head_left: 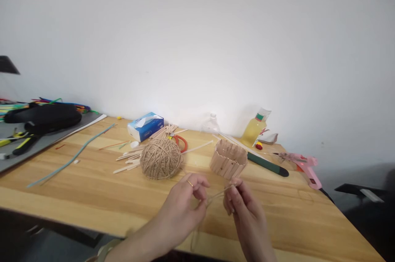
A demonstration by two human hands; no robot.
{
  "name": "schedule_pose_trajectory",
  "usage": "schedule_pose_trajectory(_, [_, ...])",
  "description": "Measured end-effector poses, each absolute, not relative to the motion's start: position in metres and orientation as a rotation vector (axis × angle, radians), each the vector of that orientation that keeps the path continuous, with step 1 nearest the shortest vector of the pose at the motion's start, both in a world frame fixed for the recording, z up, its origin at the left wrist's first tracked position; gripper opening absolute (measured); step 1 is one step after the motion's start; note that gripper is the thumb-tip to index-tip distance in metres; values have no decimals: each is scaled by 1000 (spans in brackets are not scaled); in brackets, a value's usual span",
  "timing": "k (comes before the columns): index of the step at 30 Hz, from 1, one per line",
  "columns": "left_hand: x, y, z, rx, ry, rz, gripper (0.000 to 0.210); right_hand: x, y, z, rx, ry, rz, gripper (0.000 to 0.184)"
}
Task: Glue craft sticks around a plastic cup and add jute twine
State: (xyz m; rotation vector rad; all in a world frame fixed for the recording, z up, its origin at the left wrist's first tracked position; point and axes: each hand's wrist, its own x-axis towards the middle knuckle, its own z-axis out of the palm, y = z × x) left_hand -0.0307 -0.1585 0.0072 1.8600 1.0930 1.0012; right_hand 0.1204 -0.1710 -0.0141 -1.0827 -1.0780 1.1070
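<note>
Between my two hands stretches a thin strand of jute twine (218, 193). My left hand (189, 200), with a ring on one finger, pinches the twine between thumb and fingertip, and a slack length hangs below it. The twine's other part is pinched in my right hand (242, 200), close in front of a small basket of wooden craft sticks (228, 159). A big ball of jute twine (161, 158) rests on the table just beyond my left hand. Neither hand appears to grip the basket.
Loose craft sticks (131, 159), orange-handled scissors (182, 143) and a blue tissue box (146, 127) lie around the ball. To the right are a green-handled tool (268, 164), a yellow bottle (253, 130) and a pink glue gun (308, 167). A black case (55, 118) is far left.
</note>
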Motion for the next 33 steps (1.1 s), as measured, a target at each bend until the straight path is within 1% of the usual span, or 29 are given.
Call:
schedule_pose_trajectory(4, [-34,-157,11,1883,1042,918,15,123,-172,-1,-1153,-1138,1098,35])
schedule_pose_trajectory(7, [-33,-153,16,1856,1035,928,24,120,-174,5,-1155,-1193,1059,29])
schedule_pose_trajectory(11, [-32,-148,16,1900,971,1063,21,120,-176,4,-1178,-1289,958,22])
schedule_pose_trajectory(14, [-32,-145,11,1972,945,1219,26,120,-176,2,-1171,-1293,946,19])
schedule_pose_trajectory(15, [-32,-145,10,1987,933,1257,24,120,-176,1,-1161,-1273,974,18])
schedule_pose_trajectory(18, [-31,-145,7,1960,895,1298,10,119,-177,0,-1146,-1205,1063,18])
schedule_pose_trajectory(21, [-30,-147,7,1888,909,1281,9,118,-177,-1,-1189,-1192,1052,19])
schedule_pose_trajectory(24, [-29,-150,7,1928,930,1276,12,117,-176,-1,-1241,-1255,918,17])
schedule_pose_trajectory(27, [-28,-152,5,2010,934,1333,16,114,-177,-2,-1254,-1332,708,14])
schedule_pose_trajectory(33, [-27,-152,4,2115,929,1420,16,112,-182,-2,-1200,-1482,362,10])
